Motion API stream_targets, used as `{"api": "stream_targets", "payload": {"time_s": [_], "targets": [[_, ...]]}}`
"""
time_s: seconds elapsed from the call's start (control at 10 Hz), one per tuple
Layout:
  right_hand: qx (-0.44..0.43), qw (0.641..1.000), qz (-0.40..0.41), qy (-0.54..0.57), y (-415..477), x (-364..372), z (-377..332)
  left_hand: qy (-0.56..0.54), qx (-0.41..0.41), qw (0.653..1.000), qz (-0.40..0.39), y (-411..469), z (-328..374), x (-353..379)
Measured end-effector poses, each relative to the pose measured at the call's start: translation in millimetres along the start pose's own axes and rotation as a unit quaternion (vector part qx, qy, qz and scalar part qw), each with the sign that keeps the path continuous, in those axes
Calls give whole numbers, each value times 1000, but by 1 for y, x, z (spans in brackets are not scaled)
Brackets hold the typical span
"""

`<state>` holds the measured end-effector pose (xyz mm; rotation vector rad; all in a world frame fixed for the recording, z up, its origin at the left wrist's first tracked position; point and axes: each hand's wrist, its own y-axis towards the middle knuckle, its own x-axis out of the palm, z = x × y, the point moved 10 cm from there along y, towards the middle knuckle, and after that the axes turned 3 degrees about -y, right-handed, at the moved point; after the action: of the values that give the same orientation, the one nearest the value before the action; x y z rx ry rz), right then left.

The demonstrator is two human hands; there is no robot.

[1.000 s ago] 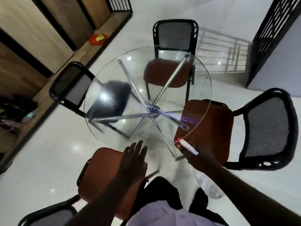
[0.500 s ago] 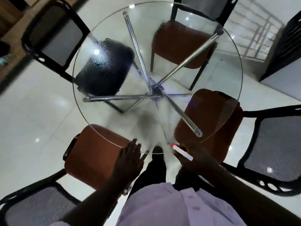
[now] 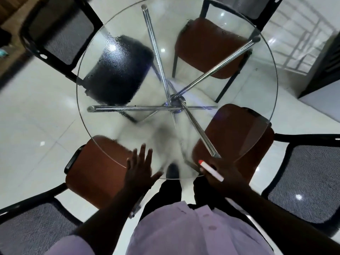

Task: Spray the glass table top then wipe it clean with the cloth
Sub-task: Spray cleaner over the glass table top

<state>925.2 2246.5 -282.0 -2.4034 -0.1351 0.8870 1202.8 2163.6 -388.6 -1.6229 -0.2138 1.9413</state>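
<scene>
The round glass table top (image 3: 244, 24) fills the upper middle of the head view, with chrome legs (image 3: 160, 57) crossing beneath it. Fine droplets cover its left half and a misty patch lies near its front edge. My left hand (image 3: 140, 172) rests flat with fingers spread at the near rim, holding nothing. My right hand (image 3: 223, 174) is closed around a spray bottle (image 3: 211, 170), whose white head with a red tip points toward the glass. No cloth is visible.
Several chairs ring the table: a black-seated one (image 3: 117, 70) at the left, brown-seated ones at the back (image 3: 209, 45), right (image 3: 237, 129) and near left (image 3: 95, 168). Mesh chair backs (image 3: 309, 181) flank me. The floor is glossy white tile.
The view has closed in and tilted down over the table. My left hand went from hovering near the rim to lying flat on the glass edge. My right hand kept hold of the bottle.
</scene>
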Motion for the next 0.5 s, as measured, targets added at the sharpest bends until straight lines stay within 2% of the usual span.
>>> {"api": "stream_targets", "payload": {"time_s": [0.1, 0.2, 0.3, 0.4, 0.5], "targets": [[8, 999, 36, 39, -4, -42, 53, 25, 36, 999, -24, 14, 51, 4], [44, 996, 58, 59, -9, -59, 78, 43, 76, 996, -34, 21, 86, 6], [117, 978, 149, 83, -2, -98, 108, 72, 124, 988, -56, 20, 109, 14], [101, 970, 194, 105, 13, -115, 97, 78, 139, 986, -54, 21, 112, 16], [41, 973, 187, 130, 50, -123, 46, 82, 151, 983, -58, 22, 110, 13]]}}
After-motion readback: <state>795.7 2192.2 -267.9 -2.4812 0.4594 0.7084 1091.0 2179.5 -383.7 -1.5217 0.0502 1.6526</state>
